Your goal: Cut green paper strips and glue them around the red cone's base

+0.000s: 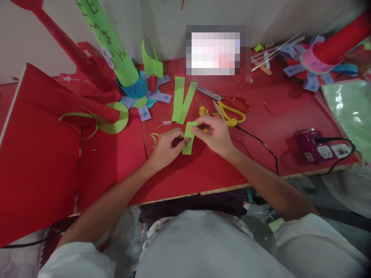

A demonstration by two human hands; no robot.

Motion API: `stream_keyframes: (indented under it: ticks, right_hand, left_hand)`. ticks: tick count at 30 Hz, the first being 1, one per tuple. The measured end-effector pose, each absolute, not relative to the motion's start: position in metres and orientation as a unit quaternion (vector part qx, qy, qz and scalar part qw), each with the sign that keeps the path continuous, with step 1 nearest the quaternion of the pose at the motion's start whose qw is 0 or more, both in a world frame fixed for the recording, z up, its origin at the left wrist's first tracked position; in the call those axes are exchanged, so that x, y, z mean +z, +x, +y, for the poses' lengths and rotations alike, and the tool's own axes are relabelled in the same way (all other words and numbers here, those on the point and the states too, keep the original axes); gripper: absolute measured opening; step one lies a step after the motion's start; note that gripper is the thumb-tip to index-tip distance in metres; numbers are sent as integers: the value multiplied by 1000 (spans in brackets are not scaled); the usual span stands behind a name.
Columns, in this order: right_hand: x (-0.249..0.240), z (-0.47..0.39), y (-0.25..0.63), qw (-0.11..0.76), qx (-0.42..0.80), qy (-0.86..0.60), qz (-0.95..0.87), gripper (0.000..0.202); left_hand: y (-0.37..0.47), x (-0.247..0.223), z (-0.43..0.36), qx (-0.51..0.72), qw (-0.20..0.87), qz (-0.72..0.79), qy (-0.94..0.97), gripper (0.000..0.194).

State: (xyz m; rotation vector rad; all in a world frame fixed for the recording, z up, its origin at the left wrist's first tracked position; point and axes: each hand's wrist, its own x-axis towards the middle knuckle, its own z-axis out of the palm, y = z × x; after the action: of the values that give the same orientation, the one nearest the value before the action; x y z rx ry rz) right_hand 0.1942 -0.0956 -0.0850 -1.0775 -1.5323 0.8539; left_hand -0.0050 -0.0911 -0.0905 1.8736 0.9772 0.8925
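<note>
A short strip of green paper (188, 146) is pinched between both my hands, just above the red tabletop. My left hand (169, 144) grips its lower left side with thumb and fingers. At its upper right, my right hand (216, 135) holds the edge, thumb on top. Beyond the hands lie two longer green paper strips (177, 98), one slanting beside the other. Scissors with red handles (236, 102) and a pair with yellow handles (233, 112) rest close to my right hand. Partly hidden behind that hand is a yellow glue gun (203, 111).
Left stand a green paper tube (116, 50) in a blue base and an upright red board (40, 154). A black cord (261, 141) crosses the table near a purple power adapter (311, 146). A red tube (342, 42) with a pink band stands right.
</note>
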Motion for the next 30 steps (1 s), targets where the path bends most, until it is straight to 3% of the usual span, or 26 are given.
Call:
stream_keyframes:
  ticks: [13,24,30]
  right_hand:
    - [-86,-93,200,532,340,-441,-638,28]
    - [-84,-94,202,516,323,-459,-647,35]
    - [-78,-95,204,534,349,-445,-629,32]
  left_hand:
    - [-5,-93,-93,354,409,411,734,44]
    - [-4,-93,-92,363,403,409,734,46]
    - [-16,-85,-75,425,336,447,711,51]
